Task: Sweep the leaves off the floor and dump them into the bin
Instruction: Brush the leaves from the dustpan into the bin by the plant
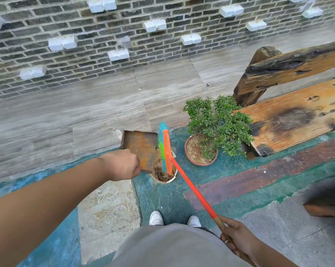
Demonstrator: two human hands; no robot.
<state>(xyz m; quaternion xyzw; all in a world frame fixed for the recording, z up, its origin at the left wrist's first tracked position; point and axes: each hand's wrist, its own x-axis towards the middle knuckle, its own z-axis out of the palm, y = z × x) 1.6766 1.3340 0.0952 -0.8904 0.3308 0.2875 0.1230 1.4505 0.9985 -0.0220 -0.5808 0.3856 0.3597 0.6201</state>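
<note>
My left hand [122, 165] is closed on the handle of a rusty metal dustpan [140, 145], which tilts over a small round bin [169, 180]. Brown dead leaves [162, 175] lie inside the bin. My right hand [238, 239] grips the wooden end of a broom's orange handle [191, 186]. The broom's orange head with blue and green bristles [163, 143] rests over the bin's opening, right beside the dustpan.
A potted green shrub [214, 120] stands just right of the bin. A worn wooden bench [293, 116] is at the right. A grey brick wall [105, 45] runs along the back. My white shoes [156, 218] stand on green-painted floor below the bin.
</note>
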